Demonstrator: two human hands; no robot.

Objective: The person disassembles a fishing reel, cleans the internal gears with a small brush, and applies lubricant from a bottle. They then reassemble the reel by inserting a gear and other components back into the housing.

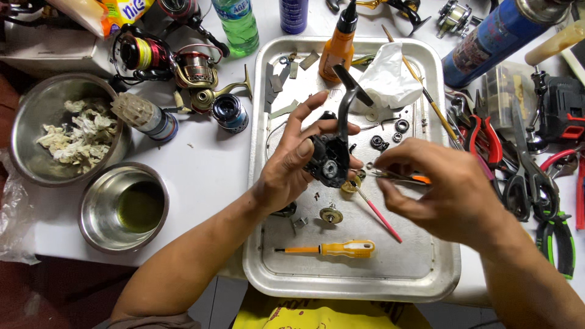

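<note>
My left hand point(292, 161) grips a black fishing reel body point(330, 157) with its crank arm point(347, 91) sticking up, held over a metal tray point(268, 268). My right hand point(442, 189) pinches thin tweezers with an orange grip point(402, 177), their tips pointing at the reel's side. Below the reel lie a brass gear point(350, 186), a small round part point(331, 214) and a pink-handled pick point(379, 214). A yellow screwdriver point(332, 248) rests near the tray's front.
The tray also holds bearings point(390, 134), a crumpled tissue point(390, 76) and an orange oil bottle point(339, 45). Left: two steel bowls point(97, 210) point(27, 122), spinning reels point(195, 70). Right: pliers and scissors point(524, 176), a blue canister point(493, 39).
</note>
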